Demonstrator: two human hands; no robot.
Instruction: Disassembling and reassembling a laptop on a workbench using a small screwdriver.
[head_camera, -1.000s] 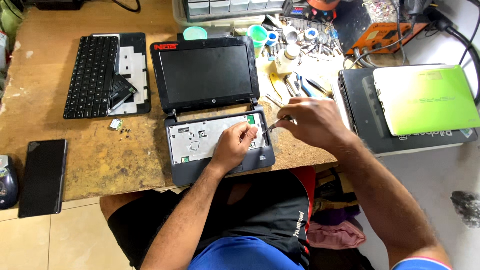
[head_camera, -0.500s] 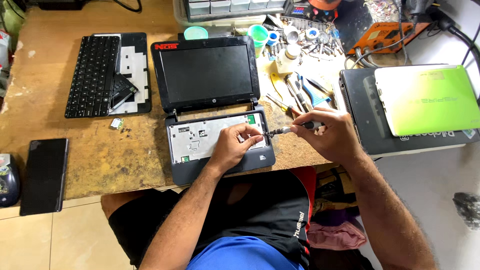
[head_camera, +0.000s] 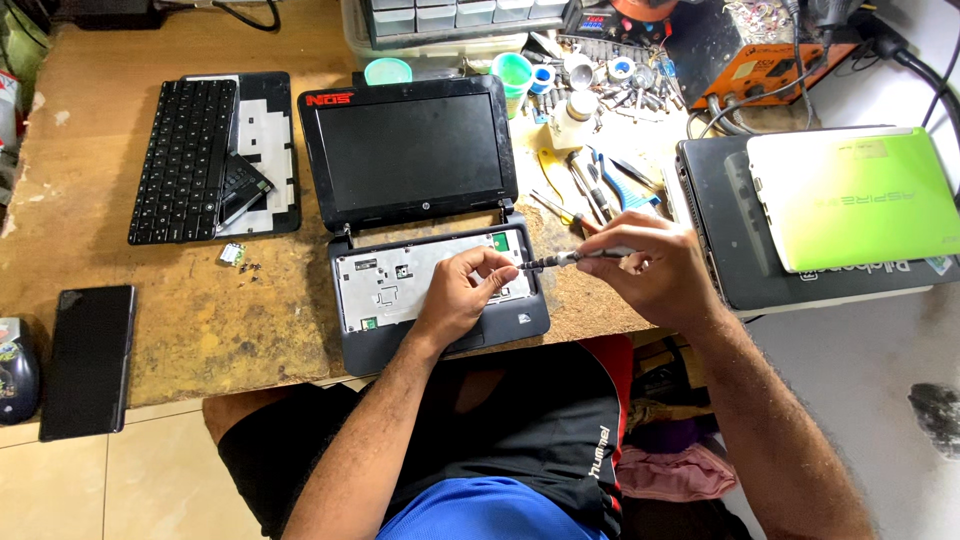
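Note:
A small black laptop (head_camera: 410, 150) stands open on the wooden bench, its keyboard taken out and the silver inner tray (head_camera: 385, 285) bare. My left hand (head_camera: 462, 293) rests on the tray's right part, fingers pinched at the tip of a screwdriver (head_camera: 572, 259). My right hand (head_camera: 655, 270) grips the screwdriver's handle just right of the laptop base, holding it nearly level and pointing left.
The removed black keyboard (head_camera: 185, 158) lies at the left on a black panel (head_camera: 265, 150). A dark phone (head_camera: 88, 358) sits at the front left edge. Right: a green laptop (head_camera: 855, 195) stacked on a black one (head_camera: 720, 230). Tools and small pots (head_camera: 590, 90) clutter the back.
My right hand has shifted right and turned, so the screwdriver now lies nearly level with its tip at my left fingers. The left hand stays on the tray.

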